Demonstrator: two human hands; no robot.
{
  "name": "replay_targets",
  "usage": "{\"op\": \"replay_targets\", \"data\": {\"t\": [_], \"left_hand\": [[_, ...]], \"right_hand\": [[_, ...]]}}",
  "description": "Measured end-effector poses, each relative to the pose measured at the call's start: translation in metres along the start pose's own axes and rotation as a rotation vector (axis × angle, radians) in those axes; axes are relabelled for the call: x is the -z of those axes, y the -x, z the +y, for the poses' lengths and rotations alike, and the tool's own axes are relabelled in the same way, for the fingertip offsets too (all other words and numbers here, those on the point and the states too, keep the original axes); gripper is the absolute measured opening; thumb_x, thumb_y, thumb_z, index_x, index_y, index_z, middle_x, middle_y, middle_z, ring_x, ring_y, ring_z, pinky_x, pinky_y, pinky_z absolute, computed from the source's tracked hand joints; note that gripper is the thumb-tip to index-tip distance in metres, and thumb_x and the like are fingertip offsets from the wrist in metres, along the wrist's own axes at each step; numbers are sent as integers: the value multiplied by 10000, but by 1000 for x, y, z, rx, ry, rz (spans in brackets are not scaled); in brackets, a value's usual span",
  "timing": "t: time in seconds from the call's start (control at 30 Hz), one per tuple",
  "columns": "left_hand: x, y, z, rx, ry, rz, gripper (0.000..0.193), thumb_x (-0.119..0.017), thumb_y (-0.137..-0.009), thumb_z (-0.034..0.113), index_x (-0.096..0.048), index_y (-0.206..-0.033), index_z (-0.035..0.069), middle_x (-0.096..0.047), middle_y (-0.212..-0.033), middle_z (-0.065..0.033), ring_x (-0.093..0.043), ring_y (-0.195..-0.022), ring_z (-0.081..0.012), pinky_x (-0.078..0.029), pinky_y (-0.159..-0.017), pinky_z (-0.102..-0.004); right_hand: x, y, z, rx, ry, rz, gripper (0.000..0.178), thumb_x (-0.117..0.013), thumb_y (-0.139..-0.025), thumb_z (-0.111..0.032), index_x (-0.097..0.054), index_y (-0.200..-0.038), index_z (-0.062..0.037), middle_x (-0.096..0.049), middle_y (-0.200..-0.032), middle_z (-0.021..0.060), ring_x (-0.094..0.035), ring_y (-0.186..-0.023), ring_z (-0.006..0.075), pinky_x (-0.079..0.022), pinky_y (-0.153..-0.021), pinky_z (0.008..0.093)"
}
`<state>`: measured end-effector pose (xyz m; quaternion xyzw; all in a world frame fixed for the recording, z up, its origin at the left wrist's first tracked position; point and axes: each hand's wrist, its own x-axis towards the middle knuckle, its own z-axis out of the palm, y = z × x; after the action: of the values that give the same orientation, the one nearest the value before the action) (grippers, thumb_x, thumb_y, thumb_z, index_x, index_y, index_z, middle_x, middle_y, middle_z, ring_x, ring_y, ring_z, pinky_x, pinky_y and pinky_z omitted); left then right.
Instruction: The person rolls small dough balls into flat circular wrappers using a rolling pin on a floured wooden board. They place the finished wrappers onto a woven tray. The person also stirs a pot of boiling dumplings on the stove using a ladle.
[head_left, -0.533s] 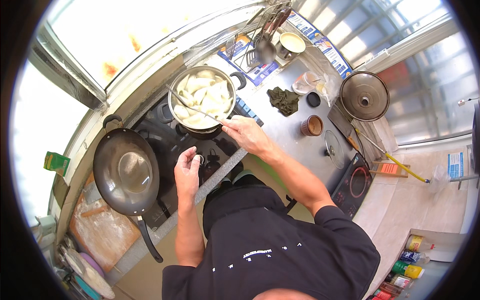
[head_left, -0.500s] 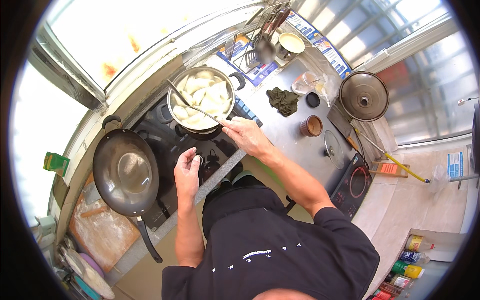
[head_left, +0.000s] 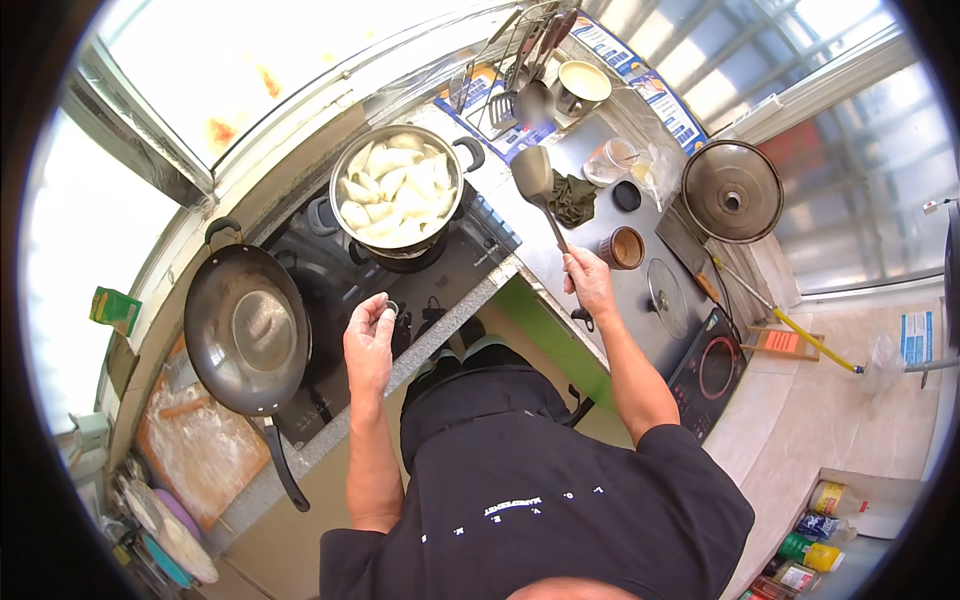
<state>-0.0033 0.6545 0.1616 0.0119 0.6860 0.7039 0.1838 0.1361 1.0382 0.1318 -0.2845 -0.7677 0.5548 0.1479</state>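
My right hand (head_left: 590, 280) is closed round the handle of a wok spatula (head_left: 534, 176). Its broad grey blade points away from me, over the counter beside a crumpled dark green cloth (head_left: 573, 202). At the front of the black stove (head_left: 462, 250), my left hand (head_left: 369, 340) is held with fingers curled and thumb close to them. A small silvery ring shape shows at its fingertips; what it is I cannot make out. Beyond that hand, a steel pot (head_left: 336, 206) full of pale dumplings (head_left: 400, 185) sits on the stove.
A large wok (head_left: 215, 330) lies on the left of the stove, near a floury board (head_left: 200, 450). On the right counter are a brown jar (head_left: 622, 249), a glass lid (head_left: 667, 300), a cleaver (head_left: 685, 240) and an induction hob (head_left: 705, 375). A utensil rack (head_left: 525, 45) stands behind.
My right hand has lifted the spatula out of the pot and swung it right, over the counter. My left hand stays near the stove front, its fingers drawn closer together.
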Motion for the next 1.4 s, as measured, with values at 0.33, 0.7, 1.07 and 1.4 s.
{"op": "replay_targets", "data": {"t": [0.33,0.7,1.07,1.4], "left_hand": [[-24,36,3,-32,16,133,313,-672,-1054,51,-646,-1350,-48,-698,-1279,-85,-649,-1170,-139,-505,-1065,-286],[-54,110,-19,34,-38,307,304,-675,-1053,82,-659,-1335,-31,-704,-1258,-68,-653,-1129,-123,-511,-1033,-285],[-72,162,-35,0,32,442,277,-650,-1067,79,-657,-1321,-31,-700,-1276,-83,-647,-1180,-151,-485,-1083,-301],[-69,196,-41,2,48,504,300,-667,-1063,108,-655,-1322,-43,-699,-1256,-69,-641,-1152,-129,-494,-1063,-291]], "right_hand": [[36,-23,88,-207,2,-172,238,-593,-1084,-148,-721,-1217,2,-636,-842,-7,-594,-596,83,-493,-569,267],[36,-52,123,-193,75,-281,264,-605,-1064,-162,-746,-1205,10,-658,-795,3,-603,-623,93,-514,-624,276],[29,-71,162,75,454,-11,300,-657,-1022,-213,-797,-1213,-29,-780,-923,138,-744,-844,244,-574,-803,382],[10,-43,84,234,515,14,268,-645,-1041,-218,-802,-1178,-49,-703,-1053,152,-696,-962,337,-544,-871,430]]}}
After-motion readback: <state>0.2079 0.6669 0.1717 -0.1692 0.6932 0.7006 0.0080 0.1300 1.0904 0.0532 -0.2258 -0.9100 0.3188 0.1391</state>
